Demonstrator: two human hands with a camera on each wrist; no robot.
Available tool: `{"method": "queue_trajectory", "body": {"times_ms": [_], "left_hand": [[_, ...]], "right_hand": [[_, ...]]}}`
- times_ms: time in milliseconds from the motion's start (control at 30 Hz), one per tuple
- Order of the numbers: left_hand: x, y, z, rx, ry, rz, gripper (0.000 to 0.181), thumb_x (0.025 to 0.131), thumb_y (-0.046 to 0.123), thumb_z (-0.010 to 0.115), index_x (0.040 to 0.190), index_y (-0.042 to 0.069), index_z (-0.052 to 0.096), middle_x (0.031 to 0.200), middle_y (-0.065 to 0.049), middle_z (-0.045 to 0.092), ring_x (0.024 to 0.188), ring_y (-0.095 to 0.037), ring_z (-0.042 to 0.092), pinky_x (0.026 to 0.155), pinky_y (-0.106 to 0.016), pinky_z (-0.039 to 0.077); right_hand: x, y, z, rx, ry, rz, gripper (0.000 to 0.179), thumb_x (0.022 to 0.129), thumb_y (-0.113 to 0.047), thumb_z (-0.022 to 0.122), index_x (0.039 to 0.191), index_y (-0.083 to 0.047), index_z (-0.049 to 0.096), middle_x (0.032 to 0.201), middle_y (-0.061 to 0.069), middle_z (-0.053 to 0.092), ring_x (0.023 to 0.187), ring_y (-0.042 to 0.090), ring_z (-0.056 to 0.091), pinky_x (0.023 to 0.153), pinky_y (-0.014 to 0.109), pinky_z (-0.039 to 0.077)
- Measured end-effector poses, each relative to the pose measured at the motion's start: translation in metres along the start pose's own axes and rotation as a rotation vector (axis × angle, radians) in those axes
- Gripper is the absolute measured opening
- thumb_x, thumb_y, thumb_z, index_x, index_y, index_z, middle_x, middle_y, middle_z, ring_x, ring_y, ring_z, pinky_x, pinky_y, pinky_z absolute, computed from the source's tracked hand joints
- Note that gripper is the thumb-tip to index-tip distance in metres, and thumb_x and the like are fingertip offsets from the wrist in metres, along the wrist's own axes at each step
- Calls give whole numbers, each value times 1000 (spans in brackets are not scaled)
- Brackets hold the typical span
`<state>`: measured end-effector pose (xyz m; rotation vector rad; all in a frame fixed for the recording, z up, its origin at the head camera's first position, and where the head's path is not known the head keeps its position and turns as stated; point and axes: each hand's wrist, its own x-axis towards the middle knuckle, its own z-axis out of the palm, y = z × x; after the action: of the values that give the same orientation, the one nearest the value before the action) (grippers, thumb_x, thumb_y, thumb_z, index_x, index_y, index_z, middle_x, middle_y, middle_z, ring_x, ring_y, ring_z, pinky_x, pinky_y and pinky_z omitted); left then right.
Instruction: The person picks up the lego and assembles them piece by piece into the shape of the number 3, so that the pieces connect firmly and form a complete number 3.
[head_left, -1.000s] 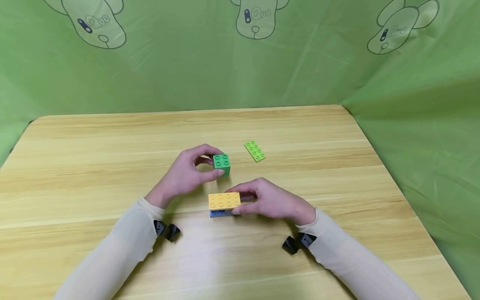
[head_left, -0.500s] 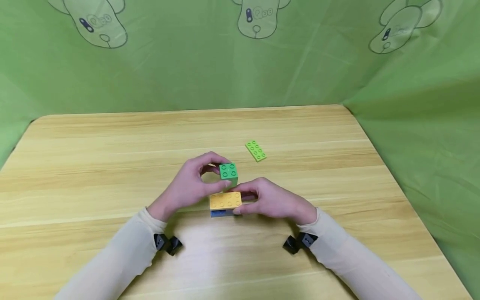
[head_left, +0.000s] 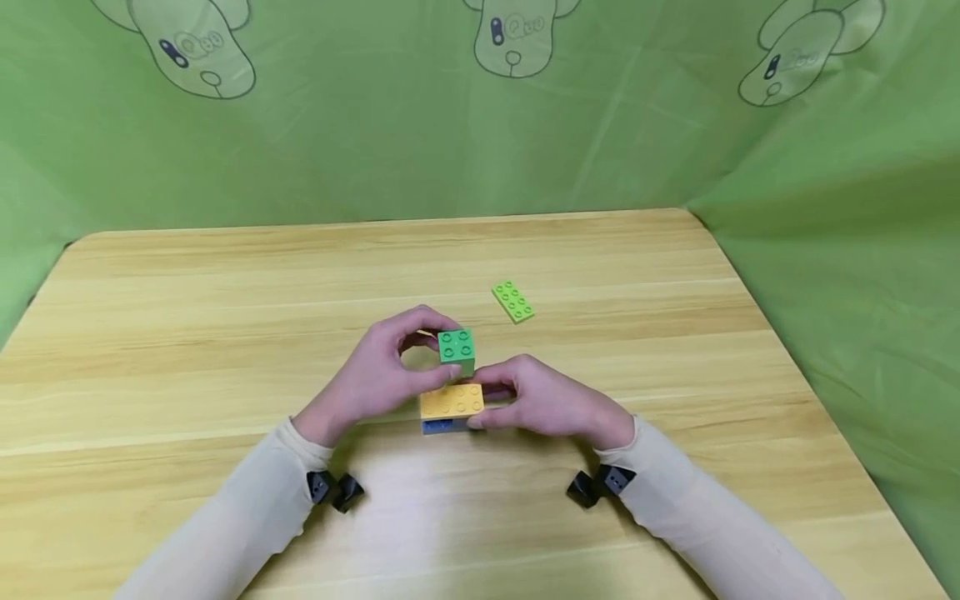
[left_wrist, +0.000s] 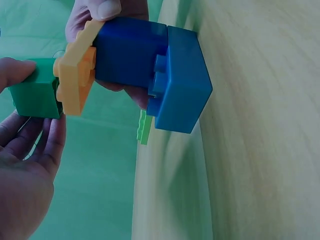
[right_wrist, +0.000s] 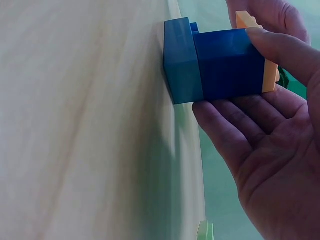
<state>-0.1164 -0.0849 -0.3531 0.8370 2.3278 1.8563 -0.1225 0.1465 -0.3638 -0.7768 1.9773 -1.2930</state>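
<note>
My left hand (head_left: pixel 371 371) pinches a green 2x2 toy brick (head_left: pixel 457 345) between thumb and fingers, right at the studs of a yellow plate (left_wrist: pixel 75 82). The yellow plate caps a dark blue brick (left_wrist: pixel 131 52), which stands on one end of a longer blue brick (left_wrist: pixel 184 82) at the table surface. My right hand (head_left: pixel 551 400) grips this stack from the right. In the right wrist view its thumb presses one face of the dark blue brick, with the fingers against the opposite side.
A thin lime-green studded plate (head_left: pixel 513 302) lies on the wooden table (head_left: pixel 187 292), beyond the hands and slightly right. Green cloth (head_left: pixel 360 150) hangs behind the table and along its right side. Each sleeve carries a small black wrist camera (head_left: pixel 600 485).
My left hand has brought the green brick rightward and nearer to me, from beyond the stack to over the yellow plate. The right hand keeps its hold in nearly the same place.
</note>
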Motion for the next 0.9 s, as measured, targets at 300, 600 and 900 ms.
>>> {"method": "queue_trajectory", "body": {"times_ms": [300,600,900], "left_hand": [[-10,8,4,-38,-18,38,36,79,1,81,111,6,67,106,1,65,96,-19,63,92,-36,52],[-15,9,7,-34,-34,42,36,76,4,85,108,7,68,103,3,66,93,-16,65,90,-32,53],[-16,4,8,0,-85,121,33,77,9,86,106,11,69,101,5,66,93,-16,65,88,-35,54]], "right_hand": [[1,1,0,31,5,-7,38,89,-9,74,123,3,64,114,8,69,106,18,65,88,30,54],[2,0,0,16,17,-31,31,86,-9,77,114,0,69,110,5,70,105,17,66,90,31,54],[2,0,0,9,15,-28,31,85,-8,78,114,1,69,108,4,71,103,16,67,89,32,54]]}}
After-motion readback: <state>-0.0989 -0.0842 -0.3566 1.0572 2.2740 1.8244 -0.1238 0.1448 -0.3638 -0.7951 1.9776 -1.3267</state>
